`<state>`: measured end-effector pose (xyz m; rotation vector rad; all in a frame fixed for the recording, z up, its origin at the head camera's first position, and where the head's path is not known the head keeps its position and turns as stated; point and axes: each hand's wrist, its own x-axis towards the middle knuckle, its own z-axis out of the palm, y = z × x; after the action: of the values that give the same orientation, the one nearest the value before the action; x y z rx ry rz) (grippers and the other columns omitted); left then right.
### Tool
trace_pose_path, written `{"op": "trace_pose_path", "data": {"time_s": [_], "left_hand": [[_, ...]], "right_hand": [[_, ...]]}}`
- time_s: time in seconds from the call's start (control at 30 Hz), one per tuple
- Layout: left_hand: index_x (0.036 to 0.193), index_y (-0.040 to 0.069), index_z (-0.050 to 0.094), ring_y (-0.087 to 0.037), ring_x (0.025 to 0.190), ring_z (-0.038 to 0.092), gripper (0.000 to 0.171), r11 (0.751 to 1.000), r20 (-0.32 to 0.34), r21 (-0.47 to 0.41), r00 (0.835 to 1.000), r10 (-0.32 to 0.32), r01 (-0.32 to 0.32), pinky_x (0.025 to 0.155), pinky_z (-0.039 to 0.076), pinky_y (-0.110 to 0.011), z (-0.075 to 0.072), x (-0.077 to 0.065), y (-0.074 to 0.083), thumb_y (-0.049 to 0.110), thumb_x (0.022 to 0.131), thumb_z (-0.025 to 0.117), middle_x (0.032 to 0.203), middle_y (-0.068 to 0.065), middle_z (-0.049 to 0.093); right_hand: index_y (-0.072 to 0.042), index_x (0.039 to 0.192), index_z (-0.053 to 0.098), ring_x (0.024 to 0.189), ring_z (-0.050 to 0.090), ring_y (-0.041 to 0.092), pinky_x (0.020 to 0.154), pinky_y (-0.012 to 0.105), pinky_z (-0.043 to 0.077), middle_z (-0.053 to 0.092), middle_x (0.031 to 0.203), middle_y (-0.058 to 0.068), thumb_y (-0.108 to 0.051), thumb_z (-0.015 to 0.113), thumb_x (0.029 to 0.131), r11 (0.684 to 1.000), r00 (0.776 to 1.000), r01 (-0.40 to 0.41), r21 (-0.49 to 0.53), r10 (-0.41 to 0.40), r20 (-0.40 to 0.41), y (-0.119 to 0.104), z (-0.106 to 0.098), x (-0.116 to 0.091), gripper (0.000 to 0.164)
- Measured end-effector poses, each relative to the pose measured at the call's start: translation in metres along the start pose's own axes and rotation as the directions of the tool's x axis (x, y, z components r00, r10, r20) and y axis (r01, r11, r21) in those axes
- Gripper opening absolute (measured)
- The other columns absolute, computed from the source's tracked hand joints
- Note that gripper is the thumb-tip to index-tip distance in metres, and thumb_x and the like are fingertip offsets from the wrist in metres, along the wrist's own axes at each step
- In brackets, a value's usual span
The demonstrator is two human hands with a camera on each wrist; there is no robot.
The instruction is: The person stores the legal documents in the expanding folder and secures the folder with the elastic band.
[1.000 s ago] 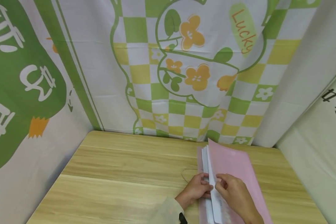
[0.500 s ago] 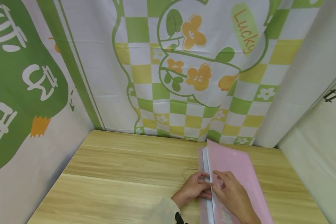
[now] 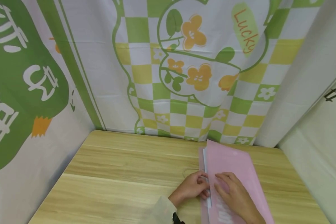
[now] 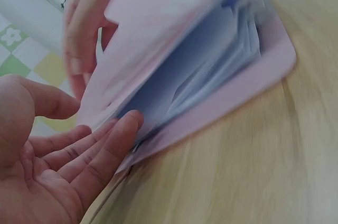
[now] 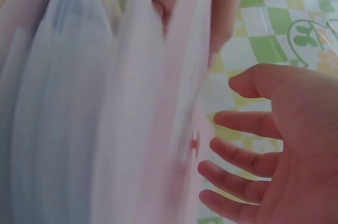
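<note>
A pink document folder [image 3: 235, 163] lies on the right part of the table, its cover partly raised along the left side. Papers or pale inner pockets [image 4: 206, 65] show in the gap. My left hand [image 3: 194, 185] is at that left opening, fingers loosely bent, thumb apart, fingertips at the folder's edge. Above the cover is my right hand [image 3: 235, 194]; in the right wrist view its fingers [image 5: 245, 123] are spread beside the cover with nothing between them. A small reddish button [image 5: 196, 143] sits on the cover near its edge.
The wood-grain table [image 3: 123, 168] extends left of the folder. A thin string [image 3: 189, 170] loops out on the folder's left side. Behind hangs a checkered, flowered curtain [image 3: 182, 107], with further printed cloth [image 3: 44, 102] at the left.
The pink cover has come down leftward over the white sheets, which now show less. My right hand's fingers have loosened and spread; my left hand has shifted slightly left.
</note>
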<state>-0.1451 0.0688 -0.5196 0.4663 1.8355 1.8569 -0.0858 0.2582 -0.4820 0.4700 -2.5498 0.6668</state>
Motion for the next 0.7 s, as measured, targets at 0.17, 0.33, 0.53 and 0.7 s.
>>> {"op": "trace_pose_path", "data": {"time_s": [0.17, 0.33, 0.53, 0.7], "left_hand": [[0.121, 0.008, 0.067, -0.007, 0.069, 0.066, 0.025, 0.961, -0.005, 0.264, 0.996, 0.087, -0.083, 0.061, 0.055, -0.025, -0.009, -0.005, 0.003, 0.013, 0.097, 0.063, 0.086, 0.003, 0.07], [0.124, 0.007, 0.068, 0.0, 0.091, 0.062, 0.026, 0.88, 0.031, 0.446, 0.985, 0.169, -0.165, 0.081, 0.052, -0.022, -0.018, -0.008, 0.004, 0.016, 0.099, 0.062, 0.102, 0.009, 0.068], [0.133, 0.01, 0.065, -0.004, 0.1, 0.058, 0.033, 0.657, 0.038, 0.73, 0.971, 0.234, -0.187, 0.082, 0.05, -0.021, -0.031, -0.012, 0.007, 0.017, 0.1, 0.062, 0.118, 0.003, 0.063], [0.141, 0.008, 0.059, -0.016, 0.108, 0.054, 0.046, 0.479, 0.01, 0.872, 0.981, 0.195, -0.104, 0.089, 0.05, -0.03, -0.047, -0.018, 0.018, 0.026, 0.099, 0.068, 0.123, -0.003, 0.059]], "right_hand": [[-0.006, 0.112, 0.074, 0.103, 0.065, 0.025, 0.088, 0.037, 0.052, 0.064, 0.115, 0.005, -0.002, 0.086, 0.078, 0.999, 0.999, 0.044, 0.01, -0.045, 0.028, 0.009, -0.004, -0.002, 0.036], [-0.003, 0.121, 0.07, 0.11, 0.064, 0.033, 0.089, 0.053, 0.051, 0.064, 0.121, 0.012, -0.006, 0.086, 0.079, 0.999, 0.994, 0.035, 0.019, -0.037, 0.099, 0.02, -0.009, -0.002, 0.045], [0.004, 0.143, 0.052, 0.13, 0.049, 0.048, 0.102, 0.061, 0.039, 0.054, 0.141, 0.026, -0.027, 0.083, 0.088, 0.995, 0.966, -0.065, 0.08, 0.043, 0.256, 0.028, -0.023, 0.001, 0.071], [0.002, 0.146, 0.051, 0.138, 0.031, 0.059, 0.102, 0.075, 0.029, 0.037, 0.151, 0.036, -0.04, 0.084, 0.085, 0.983, 0.922, -0.141, 0.117, 0.087, 0.378, 0.039, -0.034, 0.001, 0.081]]}}
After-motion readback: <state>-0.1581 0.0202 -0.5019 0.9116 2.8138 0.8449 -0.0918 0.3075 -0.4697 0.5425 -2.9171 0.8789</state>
